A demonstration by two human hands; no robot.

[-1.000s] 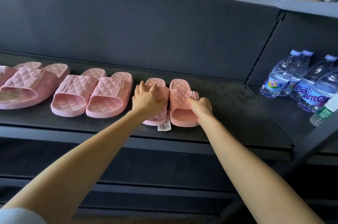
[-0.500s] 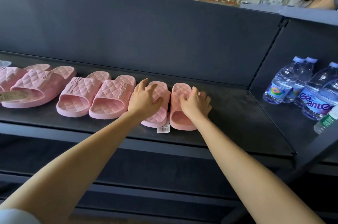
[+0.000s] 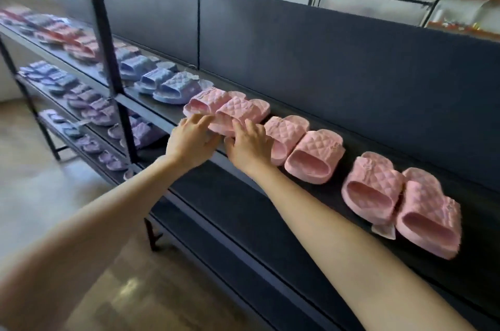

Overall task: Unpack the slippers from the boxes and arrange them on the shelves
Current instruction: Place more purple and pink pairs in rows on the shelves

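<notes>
Three pairs of pink quilted slippers (image 3: 311,157) in a row on the top shelf (image 3: 476,271) | leftmost pair (image 3: 230,111) at the shelf's front edge | left hand (image 3: 189,141): fingers spread, tips touching its near end | right hand (image 3: 247,145): fingers loosely bent, resting on it, not clenched.

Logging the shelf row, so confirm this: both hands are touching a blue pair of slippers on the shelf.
Wrong colour. The head view shows the left hand and right hand touching a pink pair of slippers on the shelf; the blue slippers lie further left, untouched.
</notes>
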